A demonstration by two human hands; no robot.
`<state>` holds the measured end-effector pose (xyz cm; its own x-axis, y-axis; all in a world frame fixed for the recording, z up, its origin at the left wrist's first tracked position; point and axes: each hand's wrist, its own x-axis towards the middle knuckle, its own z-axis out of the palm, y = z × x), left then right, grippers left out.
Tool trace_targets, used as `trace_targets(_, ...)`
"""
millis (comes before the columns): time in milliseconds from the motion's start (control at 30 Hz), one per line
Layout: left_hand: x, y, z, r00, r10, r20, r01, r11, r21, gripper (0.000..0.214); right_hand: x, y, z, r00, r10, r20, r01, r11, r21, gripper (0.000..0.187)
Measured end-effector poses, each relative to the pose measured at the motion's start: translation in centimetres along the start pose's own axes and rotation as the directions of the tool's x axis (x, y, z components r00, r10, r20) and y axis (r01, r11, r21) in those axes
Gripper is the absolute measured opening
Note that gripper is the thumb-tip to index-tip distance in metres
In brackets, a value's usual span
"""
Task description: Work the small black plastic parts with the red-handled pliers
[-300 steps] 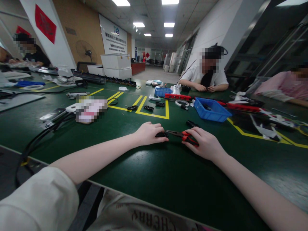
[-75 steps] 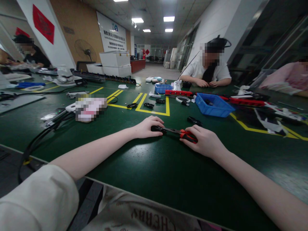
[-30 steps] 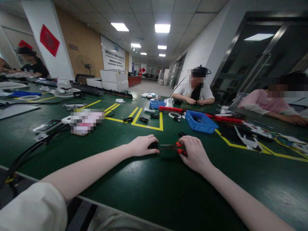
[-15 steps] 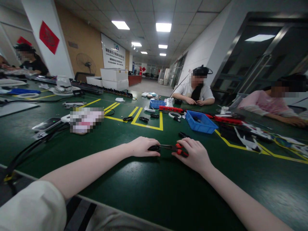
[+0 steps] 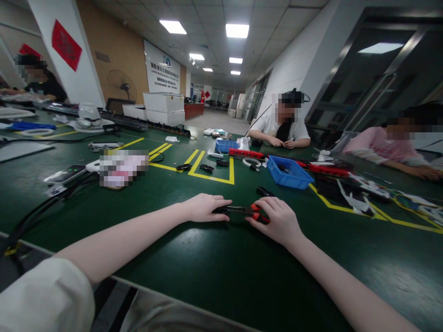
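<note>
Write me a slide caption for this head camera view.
Left hand holding a small black part, right hand gripping red-and-black needle-nose pliers, over a green table.

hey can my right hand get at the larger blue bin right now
Probably, though the red-handled pliers in the right hand would likely need setting down first. The larger blue bin is open-topped, a little beyond that hand.

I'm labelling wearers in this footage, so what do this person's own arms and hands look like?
The left hand and right hand are ungloved, with no ring, watch or bracelet visible. On the left arm, a loose off-white sleeve ends around the elbow; the right arm shows no sleeve in view.
</note>
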<state>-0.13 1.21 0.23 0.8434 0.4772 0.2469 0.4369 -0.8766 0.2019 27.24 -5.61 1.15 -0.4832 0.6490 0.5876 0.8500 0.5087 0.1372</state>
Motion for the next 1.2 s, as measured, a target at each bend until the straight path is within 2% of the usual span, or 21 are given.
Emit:
trace_targets(267, 0.04, -0.02, -0.15, 1.000, 0.005, 0.022, -0.005, 1.000, 0.000, 0.062, 0.35, -0.28, 0.21, 0.999, 0.024, 0.046, -0.024, 1.000, 0.010, 0.034)
trace_targets(500, -0.02, 0.02, -0.09, 1.000, 0.019, -0.008, -0.018, 1.000, 0.007, 0.060, 0.39, -0.38, 0.38, 0.996, -0.017, 0.084, 0.015, 1.000, 0.027, 0.034)
trace_targets(767, 0.05, 0.07, -0.11, 0.998, 0.059, 0.002, -0.059, 0.996, 0.072, 0.058, 0.22, -0.12, 0.74, 0.996, -0.079, 0.052, 0.076, 0.996, 0.055, 0.032)
trace_targets(1200, 0.03, 0.00, -0.01, 0.997, 0.068, 0.029, -0.071, 0.987, 0.141, 0.062, 0.12, 0.04, 0.97, 0.995, -0.074, 0.065, 0.070, 0.996, 0.057, 0.039)
